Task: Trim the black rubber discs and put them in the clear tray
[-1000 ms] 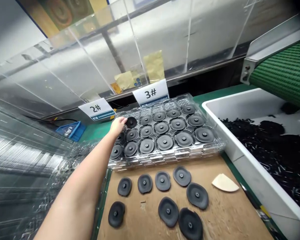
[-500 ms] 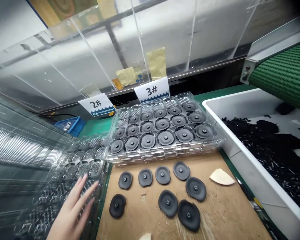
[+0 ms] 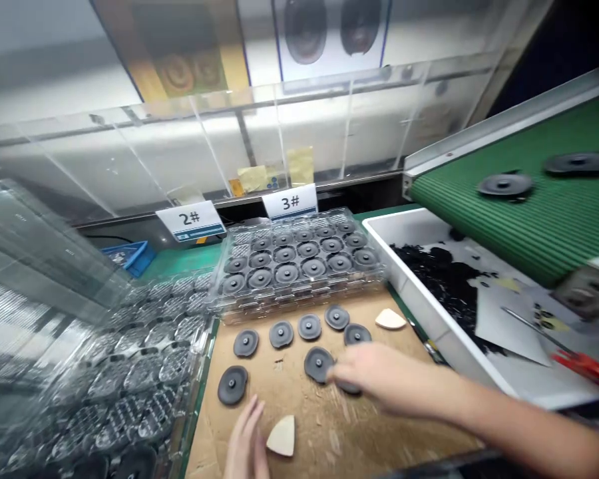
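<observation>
My right hand (image 3: 379, 379) reaches in from the right and lies over a black rubber disc (image 3: 318, 364), with a second disc (image 3: 349, 388) partly hidden beneath it. Several more discs with central studs lie on the brown cardboard sheet (image 3: 329, 439). My left hand (image 3: 244, 439) rests at the sheet's near edge, holding nothing, next to a cream triangular piece (image 3: 281, 436). Behind the loose discs, a clear plastic tray (image 3: 299, 307) holds rows of discs in its pockets.
A stack of clear trays (image 3: 130, 372) stands to the left. On the right are a white bin (image 3: 429, 303) of black scraps and a green conveyor belt (image 3: 539, 219) carrying discs. Labels 2# (image 3: 190, 219) and 3# (image 3: 289, 201) stand behind the tray.
My left hand has moved from the tray to the near edge of the cardboard. My right hand has entered over the discs. The view has swung right, showing more of the conveyor.
</observation>
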Available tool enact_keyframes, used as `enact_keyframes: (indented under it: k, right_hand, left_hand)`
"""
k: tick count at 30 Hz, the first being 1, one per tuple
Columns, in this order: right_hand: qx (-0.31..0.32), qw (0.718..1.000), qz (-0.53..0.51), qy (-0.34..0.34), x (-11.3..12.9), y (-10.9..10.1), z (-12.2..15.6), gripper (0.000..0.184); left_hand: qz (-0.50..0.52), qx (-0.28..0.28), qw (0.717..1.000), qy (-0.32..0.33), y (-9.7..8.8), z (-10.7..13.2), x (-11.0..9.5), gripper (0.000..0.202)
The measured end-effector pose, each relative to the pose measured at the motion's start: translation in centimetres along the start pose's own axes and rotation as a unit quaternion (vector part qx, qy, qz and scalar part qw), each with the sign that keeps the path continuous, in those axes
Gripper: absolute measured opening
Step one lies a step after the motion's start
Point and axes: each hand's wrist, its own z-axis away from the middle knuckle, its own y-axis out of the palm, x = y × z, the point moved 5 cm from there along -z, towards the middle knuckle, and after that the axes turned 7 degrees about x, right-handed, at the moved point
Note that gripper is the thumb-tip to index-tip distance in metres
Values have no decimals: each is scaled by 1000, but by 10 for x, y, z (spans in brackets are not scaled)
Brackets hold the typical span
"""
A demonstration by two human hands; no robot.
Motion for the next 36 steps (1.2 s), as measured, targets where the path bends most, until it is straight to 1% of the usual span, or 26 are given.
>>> enact_keyframes:
  k: [2, 5, 7, 9, 11, 13, 15, 17, 19, 21, 23, 24, 25, 26, 27, 28, 29, 30, 31, 32, 34, 36]
  right_hand:
    - [-9, 996, 62, 64, -27, -45, 13, 30]
    - [-29, 974, 130, 185, -82, -102, 39, 26]
    - [-46, 945, 166, 279, -126, -134, 63, 26]
    - [-67, 906, 188, 372, -169, -160, 92, 36]
    - [-92, 868, 193, 448, -205, -177, 121, 56]
    - [-99, 839, 175, 506, -232, -181, 145, 70]
    - [-95, 822, 145, 542, -247, -177, 159, 74]
    - [-99, 816, 128, 555, -250, -174, 164, 72]
    - [-123, 817, 134, 548, -241, -178, 158, 70]
    - [-154, 826, 150, 521, -219, -185, 144, 71]
    - [-170, 857, 158, 460, -183, -186, 120, 73]
    - [-169, 882, 153, 413, -159, -180, 105, 75]
    - [-160, 912, 139, 351, -132, -169, 90, 77]
    - [-146, 937, 123, 292, -102, -154, 76, 80]
    - [-133, 968, 76, 201, -69, -135, 62, 82]
    - [-120, 986, 29, 116, -36, -114, 51, 81]
    - [-106, 993, -12, 48, -6, -91, 43, 79]
    - [-98, 994, -50, -6, 20, -69, 38, 80]
    - [-86, 991, -93, -46, 42, -47, 35, 80]
    - [-80, 983, -145, -76, 60, -28, 32, 78]
    - [-88, 963, -238, -90, 81, 4, 29, 76]
    - [-99, 944, -307, -65, 91, 28, 26, 79]
  left_hand:
    - [21, -2, 1000, -13, 9, -5, 10, 22]
    - [20, 14, 1000, -11, 13, -9, 22, 20]
    - [18, 33, 999, -4, 13, -10, 25, 21]
    - [20, 49, 998, -16, 13, -10, 26, 21]
    - [34, 59, 997, -33, 14, -11, 24, 22]
    - [57, 64, 995, -47, 16, -12, 20, 22]
    - [76, 59, 994, -57, 16, -12, 15, 22]
    - [95, 50, 992, -67, 15, -11, 11, 22]
    - [119, 45, 989, -80, 14, -12, 9, 22]
    - [151, 41, 982, -101, 12, -12, 8, 20]
    - [193, 29, 971, -134, 11, -9, 5, 23]
    - [218, 23, 964, -153, 11, -6, 2, 26]
    - [244, 19, 955, -169, 13, -2, -3, 29]
    - [271, 19, 945, -181, 16, 4, -12, 33]
    - [297, 24, 936, -187, 20, 10, -23, 37]
    - [325, 30, 927, -186, 25, 18, -35, 41]
    - [352, 37, 917, -183, 30, 26, -49, 45]
    - [393, 45, 901, -177, 34, 33, -63, 52]
    - [477, 58, 860, -171, 39, 41, -76, 62]
    - [529, 73, 827, -174, 43, 48, -86, 68]
    - [580, 93, 785, -195, 43, 60, -95, 72]
    - [590, 108, 769, -222, 38, 69, -91, 71]
